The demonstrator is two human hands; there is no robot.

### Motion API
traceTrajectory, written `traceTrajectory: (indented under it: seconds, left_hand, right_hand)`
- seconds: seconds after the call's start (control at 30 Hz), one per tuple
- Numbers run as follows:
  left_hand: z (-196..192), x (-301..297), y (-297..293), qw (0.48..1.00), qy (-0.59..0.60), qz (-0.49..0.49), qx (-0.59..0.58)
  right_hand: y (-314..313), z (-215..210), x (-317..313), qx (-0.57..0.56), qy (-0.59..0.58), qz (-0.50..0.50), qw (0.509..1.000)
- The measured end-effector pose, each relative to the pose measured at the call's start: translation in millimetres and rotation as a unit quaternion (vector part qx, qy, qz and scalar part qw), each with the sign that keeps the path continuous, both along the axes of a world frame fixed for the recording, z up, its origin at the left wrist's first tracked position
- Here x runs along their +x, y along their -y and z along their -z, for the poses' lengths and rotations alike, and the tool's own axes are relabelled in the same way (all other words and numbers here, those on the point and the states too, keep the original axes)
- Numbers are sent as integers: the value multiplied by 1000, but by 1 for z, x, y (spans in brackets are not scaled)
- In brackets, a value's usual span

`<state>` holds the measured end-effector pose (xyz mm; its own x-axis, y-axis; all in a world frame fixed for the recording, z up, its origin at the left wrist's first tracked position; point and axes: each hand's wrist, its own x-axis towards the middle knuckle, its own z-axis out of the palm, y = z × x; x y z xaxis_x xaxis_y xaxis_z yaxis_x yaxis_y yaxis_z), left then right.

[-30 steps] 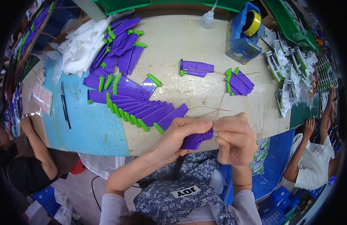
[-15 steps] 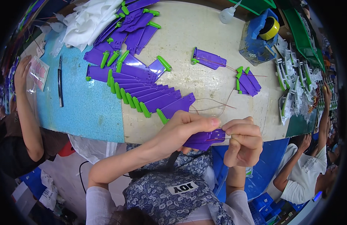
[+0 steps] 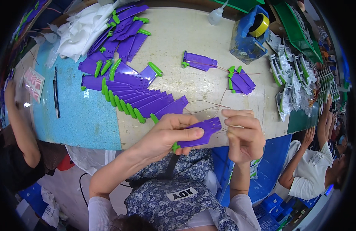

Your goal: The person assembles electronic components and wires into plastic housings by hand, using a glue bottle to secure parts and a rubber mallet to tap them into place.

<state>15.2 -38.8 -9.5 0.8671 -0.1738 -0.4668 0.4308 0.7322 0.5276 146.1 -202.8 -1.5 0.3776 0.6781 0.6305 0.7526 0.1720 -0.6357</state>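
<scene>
Over the table's front edge, my left hand point(image 3: 172, 133) grips a flat purple plastic part point(image 3: 199, 134), thumb on top and fingers beneath. A green end piece shows at its lower left. Just right of its slotted end, my right hand point(image 3: 243, 134) pinches thin wire point(image 3: 224, 129) between thumb and fingers. Beyond my left hand lies an overlapping row of purple parts with green ends point(image 3: 147, 100). Thin loose wires point(image 3: 206, 103) lie on the table behind my hands. Farther off sits a single purple part with a wire across it point(image 3: 201, 61).
A small stack of purple parts point(image 3: 242, 81) lies at right. Behind it stands a blue tape dispenser point(image 3: 245, 42) with yellow tape. A white squeeze bottle point(image 3: 215, 16), bagged white-green parts point(image 3: 291, 77), white cloth point(image 3: 79, 32) and a black strip point(image 3: 56, 94) surround the work area. Co-workers' arms reach in on both sides.
My left hand has tilted the purple part, exposing more of its flat face and green end. My right hand stays beside the slotted end, with wire between. The view has shifted slightly.
</scene>
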Motion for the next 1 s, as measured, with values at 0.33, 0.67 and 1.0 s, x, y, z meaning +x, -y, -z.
traceTrajectory:
  seconds: [0.33,0.67,1.0]
  left_hand:
    - [9,0,5,990,-13,-85,109]
    - [3,-2,11,985,-24,-101,140]
    - [5,-5,11,984,-22,-118,130]
  right_hand:
    - [4,-17,-10,-126,103,58,985]
    - [-18,-8,2,-211,-281,29,936]
    - [-7,-10,-4,-191,-398,35,897]
